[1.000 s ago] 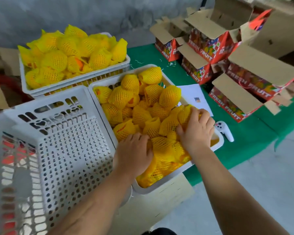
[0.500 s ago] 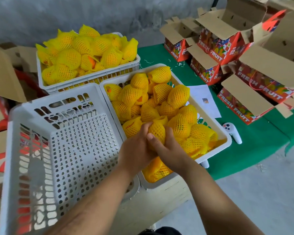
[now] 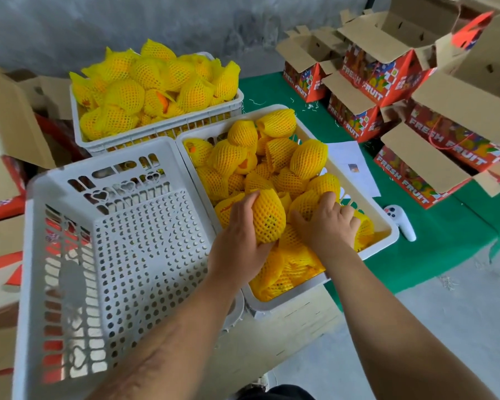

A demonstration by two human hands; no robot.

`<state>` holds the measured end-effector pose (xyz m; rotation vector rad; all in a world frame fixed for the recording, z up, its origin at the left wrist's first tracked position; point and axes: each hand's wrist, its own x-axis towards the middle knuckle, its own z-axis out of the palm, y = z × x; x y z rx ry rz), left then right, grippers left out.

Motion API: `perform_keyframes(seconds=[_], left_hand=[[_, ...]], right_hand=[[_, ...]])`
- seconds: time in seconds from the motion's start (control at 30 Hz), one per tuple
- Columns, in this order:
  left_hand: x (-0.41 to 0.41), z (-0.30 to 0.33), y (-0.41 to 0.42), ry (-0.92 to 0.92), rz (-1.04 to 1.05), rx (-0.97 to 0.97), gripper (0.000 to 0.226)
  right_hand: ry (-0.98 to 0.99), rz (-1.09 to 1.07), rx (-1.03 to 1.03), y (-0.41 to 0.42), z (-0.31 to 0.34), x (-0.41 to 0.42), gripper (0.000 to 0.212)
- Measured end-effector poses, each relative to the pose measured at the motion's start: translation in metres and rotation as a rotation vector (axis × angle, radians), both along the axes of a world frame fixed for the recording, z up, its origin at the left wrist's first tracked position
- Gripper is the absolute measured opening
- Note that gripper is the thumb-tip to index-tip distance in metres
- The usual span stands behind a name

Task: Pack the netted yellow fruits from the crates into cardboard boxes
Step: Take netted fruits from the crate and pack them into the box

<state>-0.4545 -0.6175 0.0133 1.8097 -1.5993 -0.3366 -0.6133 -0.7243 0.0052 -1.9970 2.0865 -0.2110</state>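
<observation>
**One fruit in hand, the boxes away to the right**

The left hand (image 3: 240, 241) holds a netted fruit (image 3: 269, 217) just above the heap in the middle crate (image 3: 387, 241). Its fingers are curled round the fruit from the left and below, with the thumb near the top end. The fruit's long axis runs roughly up and down in the head view, leaning slightly, and its lower end points toward the wrist.

The right hand (image 3: 329, 223) lies just beside it, palm down on the pile, fingers spread and bent over the fruits at the crate's near right corner. It seems to be closing on one of them, but I cannot tell whether it has a firm hold yet.

The open cardboard boxes (image 3: 416, 168) stand on the green cloth (image 3: 445, 249), well apart from both hands and off to the right. The right hand is the nearer one to them, so the held fruit would have to cross over the right arm or be passed across.

A second full crate (image 3: 156, 131) sits behind, and a bare white crate (image 3: 113, 255) lies to the left. A small white controller (image 3: 400, 220) rests on the cloth, just beside the middle crate.
</observation>
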Motion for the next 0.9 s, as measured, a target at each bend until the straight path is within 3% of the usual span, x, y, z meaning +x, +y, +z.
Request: perform_keyframes(seconds=[0.17,0.27,0.4,0.5,0.57,0.7,0.77,0.83,0.9], left_hand=[[0.000,0.002,0.000,0.027,-0.007,0.013,0.095],[-0.001,0.004,-0.001,0.091,0.023,0.036,0.095],[0.000,0.005,-0.002,0.164,0.042,0.025,0.092],[0.001,0.009,-0.001,0.197,0.025,0.060,0.091],[0.006,0.014,-0.001,0.245,-0.006,0.133,0.090],[0.026,0.033,0.020,0.860,-0.195,0.211,0.082],[0.035,0.044,0.040,1.067,-0.171,0.172,0.085],[0.048,0.052,0.065,1.162,-0.052,0.063,0.085],[0.071,0.058,0.097,1.099,0.027,-0.032,0.074]], right_hand=[[-0.057,0.045,0.065,0.006,0.011,-0.002,0.077],[-0.241,0.107,0.111,0.026,0.022,0.007,0.068],[-0.401,0.204,-0.004,0.050,0.024,0.016,0.069],[-0.605,0.150,-0.085,0.053,0.033,0.012,0.096],[-0.632,0.194,-0.136,0.058,0.041,0.011,0.115],[-0.714,0.279,-0.138,0.076,0.063,0.020,0.123],[-0.790,0.362,-0.080,0.089,0.075,0.031,0.118],[-1.000,0.427,0.031,0.110,0.086,0.049,0.106],[-1.177,0.440,0.137,0.137,0.093,0.072,0.086]])
